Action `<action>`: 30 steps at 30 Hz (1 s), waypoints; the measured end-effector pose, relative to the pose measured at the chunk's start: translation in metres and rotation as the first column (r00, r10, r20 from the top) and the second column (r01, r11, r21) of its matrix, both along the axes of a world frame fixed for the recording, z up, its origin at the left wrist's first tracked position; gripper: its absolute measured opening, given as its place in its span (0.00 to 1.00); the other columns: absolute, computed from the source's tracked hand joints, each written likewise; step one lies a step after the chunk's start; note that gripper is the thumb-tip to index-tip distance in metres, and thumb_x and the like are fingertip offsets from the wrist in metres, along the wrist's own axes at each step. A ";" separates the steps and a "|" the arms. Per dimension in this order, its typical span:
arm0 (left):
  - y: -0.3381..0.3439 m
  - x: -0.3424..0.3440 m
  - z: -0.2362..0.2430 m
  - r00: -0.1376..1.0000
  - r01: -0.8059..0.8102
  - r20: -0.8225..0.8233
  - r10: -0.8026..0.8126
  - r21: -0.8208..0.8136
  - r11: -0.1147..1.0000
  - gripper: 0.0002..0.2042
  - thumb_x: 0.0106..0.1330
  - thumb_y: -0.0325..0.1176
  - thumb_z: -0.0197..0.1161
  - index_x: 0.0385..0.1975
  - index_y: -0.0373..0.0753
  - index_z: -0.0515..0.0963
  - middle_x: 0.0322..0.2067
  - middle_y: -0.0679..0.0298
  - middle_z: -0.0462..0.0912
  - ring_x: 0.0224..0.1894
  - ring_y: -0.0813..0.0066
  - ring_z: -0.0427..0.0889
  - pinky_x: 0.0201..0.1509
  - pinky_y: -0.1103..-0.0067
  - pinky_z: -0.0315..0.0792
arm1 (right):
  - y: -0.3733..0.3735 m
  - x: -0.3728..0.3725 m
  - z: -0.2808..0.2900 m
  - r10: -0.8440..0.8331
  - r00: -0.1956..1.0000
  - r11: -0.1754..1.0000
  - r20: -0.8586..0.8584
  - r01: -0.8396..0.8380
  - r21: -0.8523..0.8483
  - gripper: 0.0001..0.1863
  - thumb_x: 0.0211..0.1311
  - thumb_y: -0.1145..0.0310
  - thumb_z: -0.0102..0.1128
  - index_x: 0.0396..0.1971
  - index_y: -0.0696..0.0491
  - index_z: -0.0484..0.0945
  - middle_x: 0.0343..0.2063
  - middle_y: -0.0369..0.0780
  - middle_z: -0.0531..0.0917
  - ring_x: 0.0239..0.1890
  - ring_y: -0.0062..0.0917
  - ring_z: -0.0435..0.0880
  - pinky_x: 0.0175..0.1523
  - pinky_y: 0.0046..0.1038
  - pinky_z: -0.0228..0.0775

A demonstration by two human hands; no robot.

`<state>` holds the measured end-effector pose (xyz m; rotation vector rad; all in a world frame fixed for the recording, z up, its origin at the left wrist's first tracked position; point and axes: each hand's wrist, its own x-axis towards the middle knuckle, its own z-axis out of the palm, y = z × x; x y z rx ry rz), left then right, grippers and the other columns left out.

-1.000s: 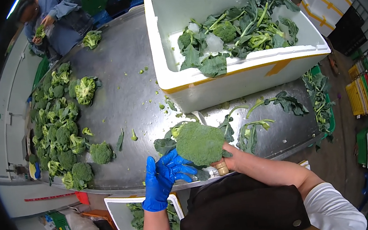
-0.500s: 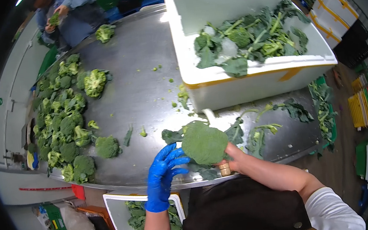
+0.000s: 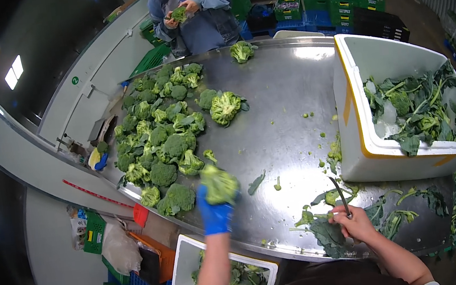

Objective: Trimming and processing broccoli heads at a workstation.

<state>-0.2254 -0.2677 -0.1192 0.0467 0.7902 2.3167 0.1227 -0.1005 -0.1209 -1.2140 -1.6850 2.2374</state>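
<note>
Broccoli head (image 3: 221,184) shifted left near pile (image 3: 175,145), left hand (image 3: 215,214) gripping it, right hand (image 3: 354,224) closed around curved knife (image 3: 341,197)

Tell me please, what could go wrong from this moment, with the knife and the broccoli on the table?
The right hand is bare and holds a curved knife with its blade exposed, so a slip might cut the fingers. The left hand holds a broccoli head beside the pile; a bump could perhaps roll the nearest heads off the metal table, whose edge is close.
</note>
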 end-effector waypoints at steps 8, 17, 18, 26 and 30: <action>0.024 -0.209 0.066 0.969 -0.221 -0.087 0.230 0.103 0.970 0.34 0.65 0.51 0.55 0.65 0.36 0.57 0.68 0.49 0.52 0.68 0.46 0.54 0.66 0.48 0.54 | -0.004 0.027 -0.014 -0.014 0.996 0.997 0.086 0.008 0.071 0.18 0.62 0.66 0.59 0.47 0.60 0.74 0.32 0.37 0.84 0.16 0.15 0.74 0.23 0.19 0.67; 0.154 -0.003 0.053 0.579 -0.025 -0.717 -0.388 -0.491 0.871 0.18 0.64 0.36 0.58 0.50 0.33 0.74 0.44 0.57 0.81 0.42 0.66 0.82 0.43 0.76 0.73 | 0.052 0.080 0.094 -0.036 0.999 0.780 0.033 0.008 0.625 0.11 0.56 0.62 0.65 0.37 0.52 0.82 0.23 0.36 0.84 0.27 0.19 0.83 0.33 0.22 0.74; 0.165 0.023 0.057 0.529 0.025 -0.724 -0.443 -0.508 0.861 0.15 0.62 0.32 0.60 0.46 0.32 0.76 0.41 0.56 0.83 0.40 0.65 0.82 0.43 0.75 0.74 | 0.063 0.093 0.110 -0.076 0.996 0.791 0.042 0.034 0.611 0.10 0.57 0.64 0.65 0.36 0.53 0.82 0.23 0.35 0.84 0.25 0.16 0.82 0.33 0.20 0.74; 0.236 0.159 0.107 0.104 0.280 -0.924 -0.368 -0.328 0.902 0.12 0.49 0.23 0.62 0.34 0.30 0.81 0.35 0.50 0.84 0.39 0.57 0.84 0.47 0.70 0.75 | 0.244 0.104 0.186 -0.318 0.902 0.760 0.293 0.058 0.647 0.14 0.57 0.60 0.60 0.30 0.58 0.81 0.20 0.36 0.83 0.15 0.15 0.74 0.23 0.21 0.68; 0.264 0.203 0.119 -0.165 0.355 -0.941 -0.294 -0.335 0.873 0.12 0.48 0.26 0.63 0.33 0.33 0.81 0.32 0.53 0.84 0.34 0.58 0.84 0.41 0.71 0.77 | 0.360 0.101 0.117 -0.206 0.865 0.483 0.457 -0.316 0.816 0.15 0.55 0.61 0.62 0.32 0.60 0.81 0.21 0.38 0.82 0.16 0.20 0.76 0.24 0.24 0.69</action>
